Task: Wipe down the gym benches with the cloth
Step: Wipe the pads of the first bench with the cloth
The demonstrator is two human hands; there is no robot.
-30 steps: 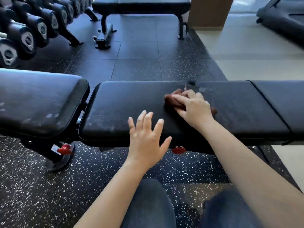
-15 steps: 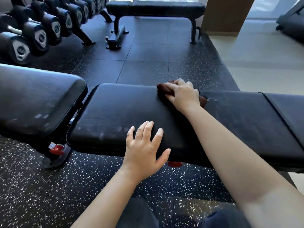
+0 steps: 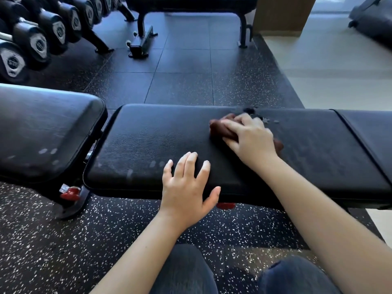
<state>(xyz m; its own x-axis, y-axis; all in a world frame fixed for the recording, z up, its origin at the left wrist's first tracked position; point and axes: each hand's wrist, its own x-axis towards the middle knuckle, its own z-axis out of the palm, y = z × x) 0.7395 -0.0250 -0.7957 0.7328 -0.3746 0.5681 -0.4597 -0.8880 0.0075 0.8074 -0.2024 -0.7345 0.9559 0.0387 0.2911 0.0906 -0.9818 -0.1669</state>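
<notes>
head view: brown cloth [image 3: 220, 129], bunched, toward far side of black padded desk [image 3: 148, 141]. right grip [image 3: 252, 139] curled over cloth, pressing it down. left grip [image 3: 186, 183] flat, fingers spread, on near edge, holding nothing. cloth likely soft, light, easily bunched; best held by gathered middle under palm.

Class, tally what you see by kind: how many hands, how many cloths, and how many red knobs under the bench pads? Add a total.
hands: 2 (left hand, right hand)
cloth: 1
red knobs: 2
total: 5
</notes>
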